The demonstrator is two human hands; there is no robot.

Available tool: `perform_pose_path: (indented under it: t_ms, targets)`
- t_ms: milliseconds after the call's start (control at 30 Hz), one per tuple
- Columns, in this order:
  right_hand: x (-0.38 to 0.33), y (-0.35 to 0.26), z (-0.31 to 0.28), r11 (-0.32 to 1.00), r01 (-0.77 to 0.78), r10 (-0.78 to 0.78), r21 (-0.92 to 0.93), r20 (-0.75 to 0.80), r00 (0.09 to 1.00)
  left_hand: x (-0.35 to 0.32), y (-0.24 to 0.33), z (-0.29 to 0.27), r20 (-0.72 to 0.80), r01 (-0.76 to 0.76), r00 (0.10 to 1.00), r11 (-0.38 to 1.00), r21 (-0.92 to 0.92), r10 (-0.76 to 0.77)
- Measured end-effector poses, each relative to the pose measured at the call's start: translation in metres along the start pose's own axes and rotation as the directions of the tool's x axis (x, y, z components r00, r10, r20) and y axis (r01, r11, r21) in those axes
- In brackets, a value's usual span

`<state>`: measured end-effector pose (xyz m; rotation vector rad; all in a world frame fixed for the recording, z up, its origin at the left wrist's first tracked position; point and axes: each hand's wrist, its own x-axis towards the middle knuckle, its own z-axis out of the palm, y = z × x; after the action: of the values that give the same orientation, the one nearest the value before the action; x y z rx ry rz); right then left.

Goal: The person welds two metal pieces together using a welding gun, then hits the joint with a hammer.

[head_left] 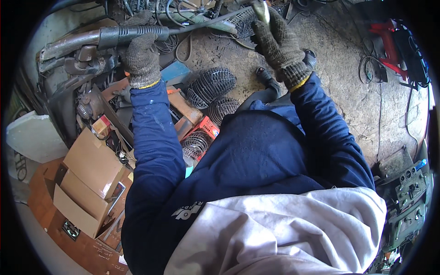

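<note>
1. Rubber-sleeved black hose point(133, 33), stiff and probably heavy, lies above the wire fan guards point(211, 84); left hand point(142, 59) wraps fingers round it
2. Right hand point(279, 46) pinches a small pale piece point(262, 10)

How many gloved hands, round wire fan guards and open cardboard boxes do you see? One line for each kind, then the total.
Gloved hands: 2, left hand and right hand
Round wire fan guards: 3
Open brown cardboard boxes: 1
Total: 6
</note>
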<state>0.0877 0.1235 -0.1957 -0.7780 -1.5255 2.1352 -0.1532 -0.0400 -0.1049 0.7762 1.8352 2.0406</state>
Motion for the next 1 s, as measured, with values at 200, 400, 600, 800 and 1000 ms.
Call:
perform_pose_path:
  t_ms: [200,400,600,800,1000]
  targets:
    - [0.002,0.003,-0.001,0.997,-0.068,0.068,-0.031,0.004,0.998,0.002,0.002,0.003,0.053,-0.037,0.998,0.999,0.016,0.036]
    - [0.009,0.004,0.001,0.852,0.306,-0.311,-0.424,0.061,0.949,0.003,-0.001,0.001,0.038,-0.036,0.999,0.999,0.017,0.035]
    - [0.006,0.005,0.000,0.970,0.147,-0.154,-0.193,-0.019,0.988,0.002,0.000,-0.003,0.016,-0.003,1.000,0.999,0.055,0.002]
    - [0.007,0.010,0.002,0.988,0.064,-0.065,-0.140,-0.006,0.998,0.005,-0.002,-0.002,0.066,-0.058,0.996,0.997,0.048,0.054]
    - [0.006,-0.004,0.002,0.965,0.066,-0.080,-0.252,-0.046,0.996,0.003,-0.002,-0.001,0.008,-0.011,1.000,0.999,0.037,0.010]
